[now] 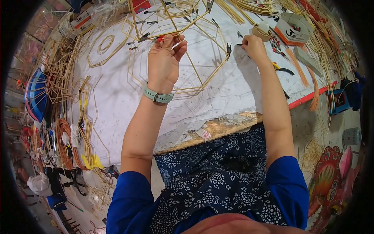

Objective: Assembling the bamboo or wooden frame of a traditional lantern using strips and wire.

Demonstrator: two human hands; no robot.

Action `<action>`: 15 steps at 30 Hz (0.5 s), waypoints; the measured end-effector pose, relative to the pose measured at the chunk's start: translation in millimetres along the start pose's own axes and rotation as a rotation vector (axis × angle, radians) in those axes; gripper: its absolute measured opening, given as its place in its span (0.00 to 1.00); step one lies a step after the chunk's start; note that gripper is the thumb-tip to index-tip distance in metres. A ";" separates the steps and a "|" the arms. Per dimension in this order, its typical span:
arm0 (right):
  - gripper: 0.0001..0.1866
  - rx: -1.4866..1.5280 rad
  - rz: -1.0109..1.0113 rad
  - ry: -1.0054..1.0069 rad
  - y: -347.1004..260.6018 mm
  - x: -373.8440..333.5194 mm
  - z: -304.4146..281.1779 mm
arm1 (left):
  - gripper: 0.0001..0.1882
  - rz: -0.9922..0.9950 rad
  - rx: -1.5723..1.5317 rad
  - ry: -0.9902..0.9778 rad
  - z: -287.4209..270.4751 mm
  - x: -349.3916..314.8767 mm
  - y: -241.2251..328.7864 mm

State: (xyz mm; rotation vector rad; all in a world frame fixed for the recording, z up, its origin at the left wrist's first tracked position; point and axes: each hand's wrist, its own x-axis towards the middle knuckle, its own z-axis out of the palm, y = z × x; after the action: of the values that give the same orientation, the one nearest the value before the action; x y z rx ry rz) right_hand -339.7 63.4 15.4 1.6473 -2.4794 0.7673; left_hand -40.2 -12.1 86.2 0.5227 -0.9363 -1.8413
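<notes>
My left hand (165, 56), with a pale green watch on its wrist, pinches a thin strip of a many-sided bamboo frame (196, 72). A red-tipped clip (160, 39) shows beside those fingertips. The frame rises off the white table, its joints held by black spring clips such as one clip (228, 49) on the right side. My right hand (255, 48) is closed over the table to the right of the frame. A small black clip, mostly covered, pokes out at its fingertips. Another black clip (239, 34) lies just beyond.
The white-covered table (117, 105) has a worn front edge. Right of my hand are a white tape roll (261, 32), a box (293, 30), red-and-black clips (277, 46) and yellow-and-black pliers (283, 69). Bamboo strips (91, 124) lie at the left; a flat bamboo shape (102, 50) lies behind.
</notes>
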 end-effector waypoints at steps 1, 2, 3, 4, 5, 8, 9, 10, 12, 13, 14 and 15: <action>0.06 0.013 -0.006 0.065 1.3 0.4 1.4 | 0.10 0.001 -0.001 0.003 0.0 0.3 -0.6; 0.06 0.026 -0.012 0.130 2.6 0.5 2.8 | 0.10 0.000 -0.002 0.007 0.0 0.4 -1.7; 0.05 0.039 -0.016 0.194 4.4 -0.1 4.5 | 0.10 -0.004 -0.002 0.008 0.2 0.3 -3.0; 0.05 0.039 -0.020 0.195 2.5 1.1 2.6 | 0.10 0.000 0.000 0.006 1.0 -0.3 -1.5; 0.05 0.107 0.044 0.200 1.1 2.2 0.4 | 0.10 0.002 0.001 0.005 1.8 -0.9 -0.4; 0.04 0.244 0.169 0.206 -2.6 4.9 -4.7 | 0.10 0.007 0.003 0.004 1.9 -1.3 2.1; 0.05 0.516 0.241 0.143 -0.6 5.7 -4.2 | 0.09 0.004 0.007 0.006 1.2 -0.5 1.7; 0.06 0.788 0.310 0.077 1.2 6.6 -4.2 | 0.09 0.002 0.010 0.009 0.6 0.3 1.8; 0.06 1.063 0.372 0.001 3.9 8.1 -5.5 | 0.09 0.002 0.012 0.013 1.6 1.1 1.1; 0.07 1.090 0.360 -0.009 5.5 7.5 -7.5 | 0.09 0.000 0.011 0.014 3.1 1.5 0.5; 0.09 1.122 0.346 -0.026 4.6 6.6 -7.3 | 0.09 0.001 0.014 0.021 2.2 1.1 0.7; 0.10 1.153 0.330 -0.043 3.0 6.6 -6.8 | 0.09 0.011 0.020 0.031 1.4 1.0 1.2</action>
State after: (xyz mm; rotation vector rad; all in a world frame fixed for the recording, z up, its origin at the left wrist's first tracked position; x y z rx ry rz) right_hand -346.6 61.7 22.3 1.3583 -2.4521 2.5480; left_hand -40.9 -12.7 88.1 0.5556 -0.9357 -1.8111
